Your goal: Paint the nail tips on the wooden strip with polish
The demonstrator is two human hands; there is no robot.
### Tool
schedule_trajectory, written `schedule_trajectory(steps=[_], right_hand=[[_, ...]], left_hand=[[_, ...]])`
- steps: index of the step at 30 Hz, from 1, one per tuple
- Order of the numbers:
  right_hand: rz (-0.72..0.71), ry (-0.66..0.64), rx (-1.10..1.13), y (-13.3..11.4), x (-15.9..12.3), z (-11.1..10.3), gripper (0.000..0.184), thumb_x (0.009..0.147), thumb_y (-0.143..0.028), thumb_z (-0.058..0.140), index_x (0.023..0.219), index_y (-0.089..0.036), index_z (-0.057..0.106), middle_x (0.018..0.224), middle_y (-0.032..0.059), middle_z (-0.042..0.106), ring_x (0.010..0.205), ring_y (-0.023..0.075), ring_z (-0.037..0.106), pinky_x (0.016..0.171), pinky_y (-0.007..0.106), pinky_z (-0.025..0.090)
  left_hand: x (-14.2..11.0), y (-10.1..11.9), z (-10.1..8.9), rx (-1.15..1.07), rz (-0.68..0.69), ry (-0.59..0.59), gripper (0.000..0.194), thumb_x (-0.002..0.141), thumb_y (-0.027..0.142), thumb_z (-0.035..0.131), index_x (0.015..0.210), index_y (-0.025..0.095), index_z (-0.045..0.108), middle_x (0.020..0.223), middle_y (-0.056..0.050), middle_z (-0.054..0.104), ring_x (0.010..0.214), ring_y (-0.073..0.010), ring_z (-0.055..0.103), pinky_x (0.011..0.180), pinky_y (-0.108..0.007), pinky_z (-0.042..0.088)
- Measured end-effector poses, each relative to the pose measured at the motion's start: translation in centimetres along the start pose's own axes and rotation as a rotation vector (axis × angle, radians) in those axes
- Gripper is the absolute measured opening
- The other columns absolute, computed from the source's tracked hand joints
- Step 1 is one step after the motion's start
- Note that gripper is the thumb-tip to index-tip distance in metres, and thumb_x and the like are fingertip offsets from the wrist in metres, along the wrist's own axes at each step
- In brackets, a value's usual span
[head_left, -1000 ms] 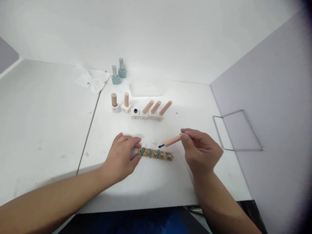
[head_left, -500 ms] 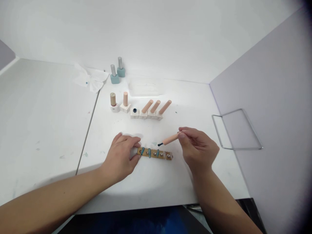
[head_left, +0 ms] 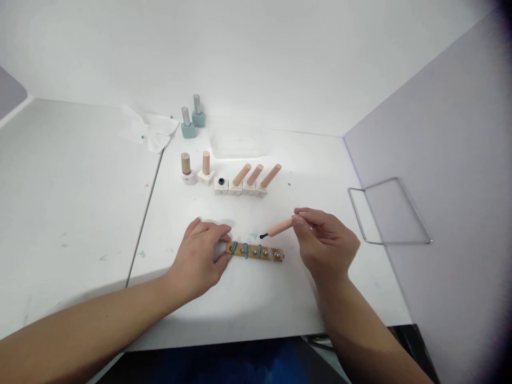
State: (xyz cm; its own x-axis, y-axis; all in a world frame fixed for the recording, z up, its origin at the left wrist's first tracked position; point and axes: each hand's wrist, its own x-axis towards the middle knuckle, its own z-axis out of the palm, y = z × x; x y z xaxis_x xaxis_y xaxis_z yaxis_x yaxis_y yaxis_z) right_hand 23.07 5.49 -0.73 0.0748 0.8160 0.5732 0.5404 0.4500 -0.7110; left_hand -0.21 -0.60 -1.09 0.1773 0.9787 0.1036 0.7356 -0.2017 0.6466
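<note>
A white work surface (head_left: 240,314) fills the view, walled by a lilac-grey side panel (head_left: 440,160) with a bent wire frame (head_left: 415,210) lying to the right. At the back stand two teal polish bottles (head_left: 189,129), a crumpled tissue (head_left: 154,130) beside them and a clear plastic tray (head_left: 238,144) nearby. In front runs a line of white blocks (head_left: 236,188) holding peach wooden brush handles (head_left: 256,174), with one block showing a dark open neck (head_left: 221,182), and a wood-capped bottle (head_left: 186,170) at the left end. Nearest the person lies a wooden strip (head_left: 256,252) set with screws, about midway across the surface. Three nail tips (head_left: 245,250) on its left half carry teal colour; the right end seems bare, though it is too small to be sure. The left hand (head_left: 198,261) lies curled, its thumb and fingers closed around the strip's left end. The right hand (head_left: 324,240), wrist raised, pinches a peach-handled polish brush (head_left: 280,228) between thumb and fingers, its dark bristles (head_left: 263,236) just above the strip, not touching it.
</note>
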Motion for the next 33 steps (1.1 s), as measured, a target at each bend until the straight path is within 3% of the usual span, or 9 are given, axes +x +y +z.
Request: schedule_trajectory(steps=[4, 15, 19, 27, 33], right_hand=[[0.007, 0.033, 0.106, -0.2, 0.1, -0.1, 0.013, 0.073, -0.015, 0.069, 0.084, -0.022, 0.069, 0.083, 0.0019, 0.073, 0.077, 0.02, 0.071, 0.071, 0.039, 0.061], [-0.201, -0.221, 0.256, -1.4, 0.6, -0.6, 0.023, 0.073, -0.005, 0.064, 0.086, -0.025, 0.066, 0.069, -0.0012, 0.072, 0.075, 0.0197, 0.07, 0.07, 0.04, 0.061], [-0.252, -0.258, 0.303, -1.5, 0.8, -0.8, 0.024, 0.072, -0.006, 0.065, 0.086, -0.025, 0.066, 0.065, -0.0015, 0.071, 0.073, 0.021, 0.071, 0.066, 0.04, 0.061], [-0.172, -0.222, 0.234, -1.2, 0.5, -0.7, 0.021, 0.073, -0.006, 0.065, 0.083, -0.024, 0.067, 0.069, -0.0013, 0.07, 0.074, 0.0198, 0.069, 0.069, 0.04, 0.06], [-0.165, -0.08, 0.109, -1.0, 0.4, -0.5, 0.02, 0.074, -0.01, 0.067, 0.086, -0.026, 0.068, 0.069, -0.0019, 0.071, 0.077, 0.0207, 0.07, 0.068, 0.039, 0.06]], left_hand=[[0.0, -0.1, 0.0, 0.009, 0.0, -0.004, 0.039, 0.074, 0.015, 0.06, 0.11, 0.023, 0.049, 0.096, -0.002, 0.069, 0.098, -0.023, 0.061, 0.108, -0.056, 0.028], [0.0, 0.1, 0.0, 0.002, 0.005, 0.005, 0.039, 0.074, 0.014, 0.06, 0.11, 0.023, 0.049, 0.094, -0.002, 0.07, 0.098, -0.0237, 0.061, 0.107, -0.058, 0.029], [0.0, 0.0, 0.1, 0.001, 0.012, 0.009, 0.039, 0.073, 0.014, 0.059, 0.11, 0.024, 0.049, 0.095, -0.002, 0.07, 0.098, -0.0237, 0.061, 0.107, -0.057, 0.029], [0.0, 0.0, 0.0, 0.006, 0.003, 0.004, 0.04, 0.073, 0.014, 0.06, 0.11, 0.023, 0.049, 0.095, -0.001, 0.07, 0.098, -0.0231, 0.061, 0.108, -0.056, 0.029], [0.1, 0.1, 0.0, 0.014, 0.003, 0.005, 0.038, 0.074, 0.015, 0.06, 0.11, 0.023, 0.049, 0.095, -0.001, 0.07, 0.099, -0.0236, 0.061, 0.108, -0.056, 0.03]])
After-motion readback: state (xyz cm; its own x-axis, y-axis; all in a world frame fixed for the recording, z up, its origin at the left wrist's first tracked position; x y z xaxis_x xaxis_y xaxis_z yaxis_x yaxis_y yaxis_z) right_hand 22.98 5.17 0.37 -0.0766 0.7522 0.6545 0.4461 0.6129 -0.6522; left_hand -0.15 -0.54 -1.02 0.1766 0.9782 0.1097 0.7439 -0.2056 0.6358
